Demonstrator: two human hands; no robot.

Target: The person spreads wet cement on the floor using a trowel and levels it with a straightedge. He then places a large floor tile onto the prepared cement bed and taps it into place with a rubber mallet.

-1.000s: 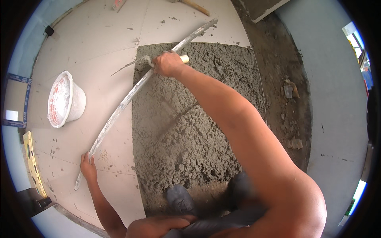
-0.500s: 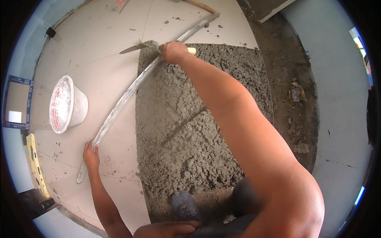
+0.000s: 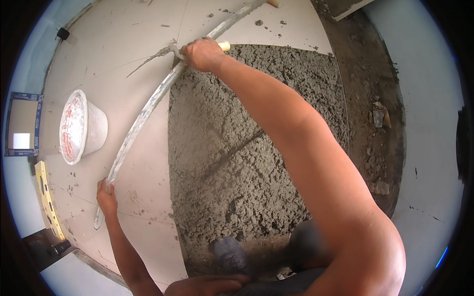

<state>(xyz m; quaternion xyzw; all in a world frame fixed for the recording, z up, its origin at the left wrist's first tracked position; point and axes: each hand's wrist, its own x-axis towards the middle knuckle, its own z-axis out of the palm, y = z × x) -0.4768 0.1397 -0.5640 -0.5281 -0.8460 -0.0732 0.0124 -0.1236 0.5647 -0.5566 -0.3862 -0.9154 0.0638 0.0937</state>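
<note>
A long, mortar-smeared metal straightedge (image 3: 143,111) runs diagonally over pale floor tiles (image 3: 140,190) and the corner of a grey wet mortar bed (image 3: 232,192). My left hand (image 3: 107,197) is closed round the bar near its lower end. Farther up, my right hand (image 3: 203,53) is closed on the trowel's pale yellow handle (image 3: 225,46) and rests against the bar; whether its fingers also wrap the bar is hidden. The trowel's blade (image 3: 153,60) sticks out to the left, tilted nearly edge-on, with mortar clinging to it.
A white bucket (image 3: 96,126) stands on the tiles at left, with a yellow spirit level (image 3: 48,200) below it. To the right lies a dirt strip (image 3: 368,98) with rubble beside a grey wall (image 3: 429,123). Mortar crumbs (image 3: 259,22) dot the far tiles. My shoe (image 3: 229,254) is at the bed's near edge.
Both hands and the straightedge have shifted a little left, the right hand also farther away. The trowel blade has turned more edge-on and points lower left. The view has shifted slightly.
</note>
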